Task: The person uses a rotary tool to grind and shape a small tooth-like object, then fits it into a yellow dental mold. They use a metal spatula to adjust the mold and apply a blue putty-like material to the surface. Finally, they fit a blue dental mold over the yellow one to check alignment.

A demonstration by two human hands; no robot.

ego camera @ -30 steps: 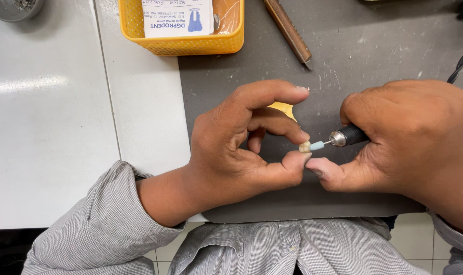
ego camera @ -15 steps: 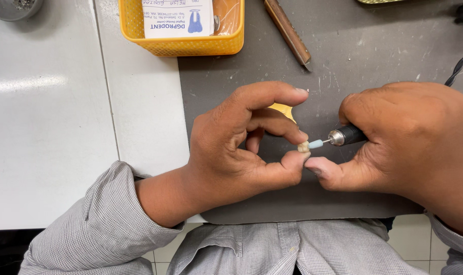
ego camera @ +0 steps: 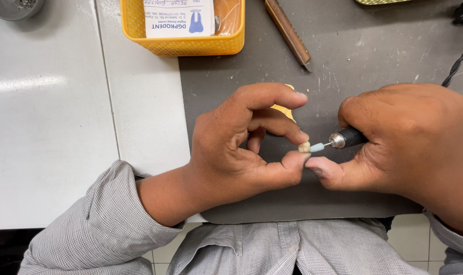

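Observation:
My left hand [ego camera: 241,147] pinches a tiny cream-coloured tooth-shaped piece [ego camera: 304,147] between thumb and fingertips above a dark grey mat [ego camera: 343,61]. My right hand [ego camera: 410,142] grips a black and silver rotary handpiece [ego camera: 346,138]. Its pale blue tip [ego camera: 317,147] touches the small piece. The thumbs of both hands meet just below it. A yellow object [ego camera: 285,109] shows partly behind my left fingers.
A yellow mesh basket [ego camera: 183,45] holding a printed card and an orange bag stands at the top. A brown-handled tool [ego camera: 288,33] lies on the mat beside it. A twisted black cord [ego camera: 458,61] runs off at the right. The white benchtop [ego camera: 48,112] spreads left.

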